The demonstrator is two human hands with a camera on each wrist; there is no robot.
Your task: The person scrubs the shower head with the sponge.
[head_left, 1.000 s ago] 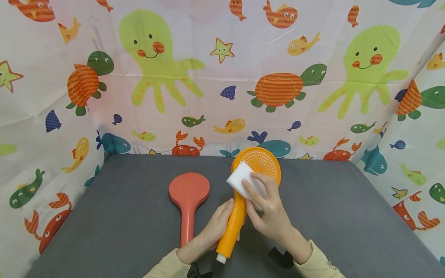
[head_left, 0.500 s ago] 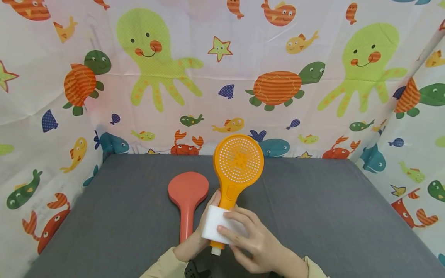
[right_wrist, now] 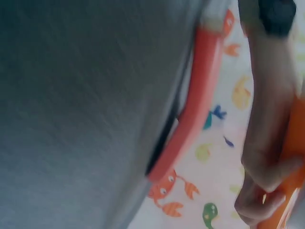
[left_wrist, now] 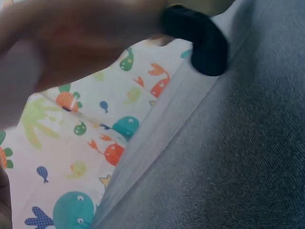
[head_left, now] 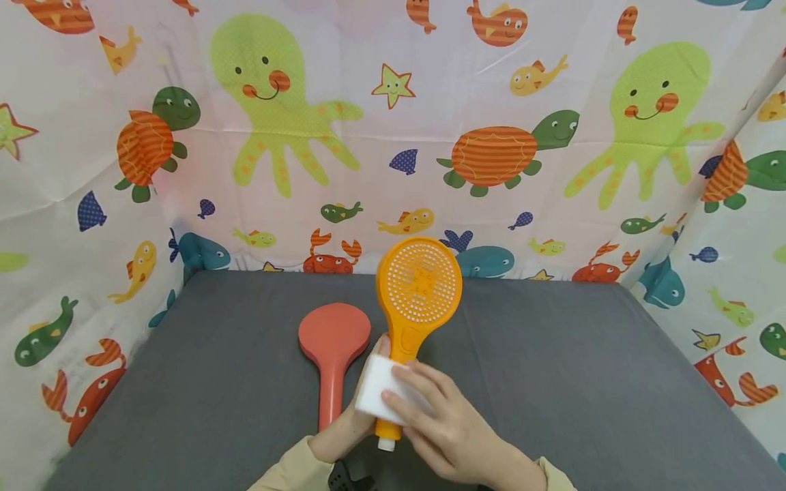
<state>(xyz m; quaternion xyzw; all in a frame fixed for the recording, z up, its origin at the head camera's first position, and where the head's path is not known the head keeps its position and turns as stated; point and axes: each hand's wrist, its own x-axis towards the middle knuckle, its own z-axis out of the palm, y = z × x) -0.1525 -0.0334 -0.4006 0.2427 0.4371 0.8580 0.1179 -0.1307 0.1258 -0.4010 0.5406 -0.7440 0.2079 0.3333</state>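
Observation:
An orange shower head is held up over the grey table, its perforated face toward the head camera and its white threaded end at the bottom. My left hand grips its handle from the left, fingers mostly hidden behind it; the right wrist view shows these fingers curled round the orange handle. With my right hand I hold a white sponge block against the front of the handle, fingers spread over it. The sponge covers much of the handle. In the left wrist view, my right hand is blurred.
A red shower head lies face down on the grey tabletop, just left of my hands, its handle toward me. Behind the table hangs a white curtain printed with sea animals. A black wrist camera sits at my left wrist.
The sponge has moved from the shower head's neck down to its handle, then slightly up. The shower head has swung left and more upright. The red shower head stays put.

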